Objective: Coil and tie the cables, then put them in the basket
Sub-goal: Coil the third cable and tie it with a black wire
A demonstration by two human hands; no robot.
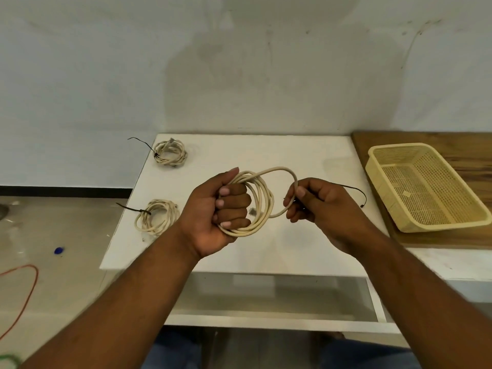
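Table point(306, 155) with tied coils point(170, 153): left hand point(221, 209) grips cable coil point(262, 206), right hand point(319, 206) pinches loop point(279, 170), perhaps a tie point(354, 189).

Orange cord point(36, 282) cut off left, tie point(354, 188) partly inside right hand point(324, 206)

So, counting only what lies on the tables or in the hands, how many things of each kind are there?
Cable coils: 3 (far coil, near coil, held coil)
Black ties: 3 (far tie, near tie, held tie)
Basket: 1
Total: 7
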